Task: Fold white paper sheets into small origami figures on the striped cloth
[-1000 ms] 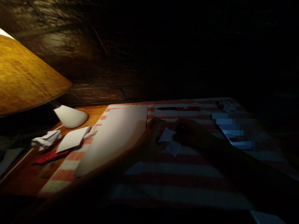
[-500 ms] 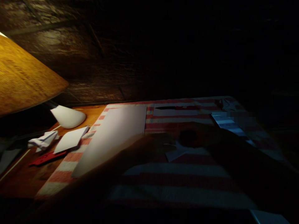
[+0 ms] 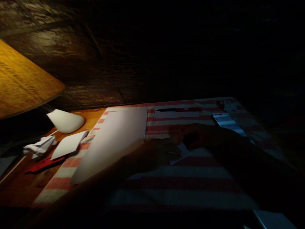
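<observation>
In dim light, a small piece of white paper (image 3: pixel 183 156) shows between my two hands above the striped cloth. My left hand (image 3: pixel 162 151) reaches in from the lower left with its fingers closed on the paper's left side. Against the paper's upper right, my right hand (image 3: pixel 196 135) is curled in a pinch, its fingertips close to those of the left. Shadow hides the exact finger positions. Left of my hands lies a stack of large white paper (image 3: pixel 116 133), partly covered by my left forearm.
A striped cloth (image 3: pixel 176 197) covers the table. Behind my hands, a dark-bladed knife (image 3: pixel 166 110) rests on a white slip. A lit phone (image 3: pixel 227 122) lies to the right. At left are a lamp (image 3: pixel 66 121), crumpled paper (image 3: pixel 40 146), a white pad (image 3: pixel 69 144) and a red object (image 3: pixel 44 164).
The view has shifted slightly. My left hand has moved a little right over the small paper, closer to my right hand, so less of the paper shows.
</observation>
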The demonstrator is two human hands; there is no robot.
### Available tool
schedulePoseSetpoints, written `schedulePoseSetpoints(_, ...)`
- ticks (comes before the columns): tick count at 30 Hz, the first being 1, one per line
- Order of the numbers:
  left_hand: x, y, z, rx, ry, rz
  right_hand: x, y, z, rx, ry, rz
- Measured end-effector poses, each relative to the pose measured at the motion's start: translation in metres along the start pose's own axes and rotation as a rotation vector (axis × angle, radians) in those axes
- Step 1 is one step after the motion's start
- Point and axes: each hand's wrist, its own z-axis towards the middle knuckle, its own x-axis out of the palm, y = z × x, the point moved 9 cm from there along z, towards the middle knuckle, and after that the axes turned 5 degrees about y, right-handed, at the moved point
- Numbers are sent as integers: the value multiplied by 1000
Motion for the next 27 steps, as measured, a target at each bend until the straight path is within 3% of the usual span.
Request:
schedulePoseSetpoints(6,0,21,-4,-160,-102,-154,3,-13,-2,78,29,44)
schedulePoseSetpoints(12,10,7,1,-12,62,2,4,-9,0,34,51,76)
schedulePoseSetpoints(18,8,-1,2,47,41,100,0,-10,0,45,48,-29)
schedulePoseSetpoints(23,10,-4,1,96,39,227,9,-10,-1,43,91,138)
schedulePoseSetpoints(27,11,-5,0,105,41,283,10,-9,0,32,89,133)
